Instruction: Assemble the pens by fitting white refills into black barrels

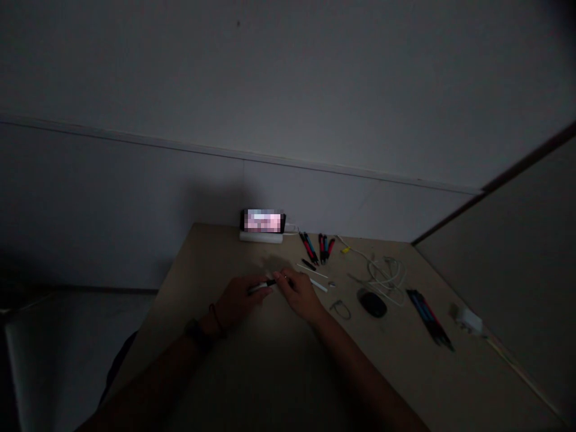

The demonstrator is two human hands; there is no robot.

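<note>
The scene is dim. My left hand [240,297] and my right hand [299,291] meet over the middle of a light wooden table [252,372]. Both pinch the same thin pen [265,284], the left on its pale end, the right on its dark end. A dark band sits on my left wrist. White pen parts [315,277] lie just right of my right hand. Behind them lie several red, blue and black pens [315,247].
A lit phone [263,221] leans on a white stand at the table's far edge by the wall. To the right lie a white cable [382,271], a black oval object [372,303], a small ring [341,309], more dark pens [429,316] and a white charger [468,319].
</note>
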